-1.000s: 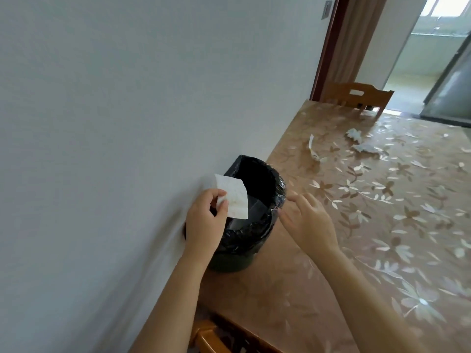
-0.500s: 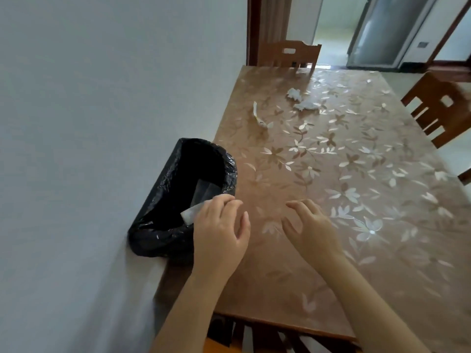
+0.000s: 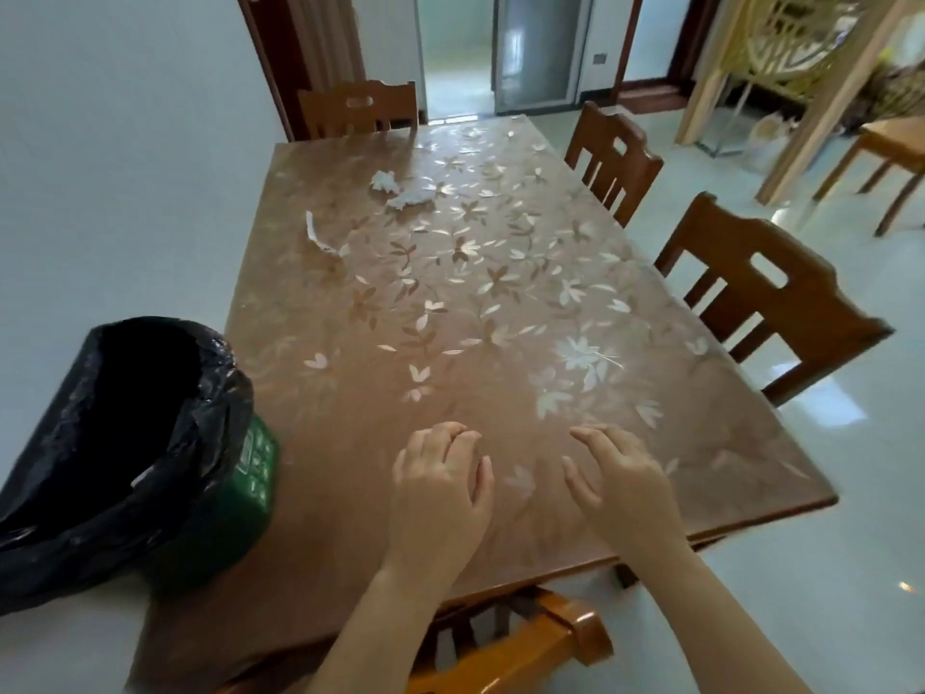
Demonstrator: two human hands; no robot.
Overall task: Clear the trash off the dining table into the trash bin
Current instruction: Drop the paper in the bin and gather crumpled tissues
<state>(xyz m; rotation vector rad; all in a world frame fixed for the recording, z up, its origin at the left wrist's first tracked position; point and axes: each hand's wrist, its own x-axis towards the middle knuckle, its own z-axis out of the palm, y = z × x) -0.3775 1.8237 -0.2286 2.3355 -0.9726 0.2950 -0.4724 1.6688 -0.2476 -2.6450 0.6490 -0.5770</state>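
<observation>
A green trash bin [image 3: 250, 493] lined with a black bag [image 3: 125, 418] stands on the table's near left corner, against the wall. My left hand [image 3: 440, 488] and my right hand [image 3: 620, 483] hover side by side over the near part of the dining table [image 3: 500, 318], fingers loosely curled, holding nothing. At the far end lie two crumpled white tissues [image 3: 384, 181] [image 3: 411, 198]. A torn white paper strip [image 3: 323, 237] lies closer, near the left edge.
Wooden chairs stand at the far end [image 3: 358, 107], along the right side [image 3: 613, 157] [image 3: 766, 298], and just below me [image 3: 525, 643]. A white wall runs along the table's left edge. Tiled floor and a doorway lie beyond.
My left hand let the white paper go into the bin and moved right over the table. The view swung right and up, showing the whole table.
</observation>
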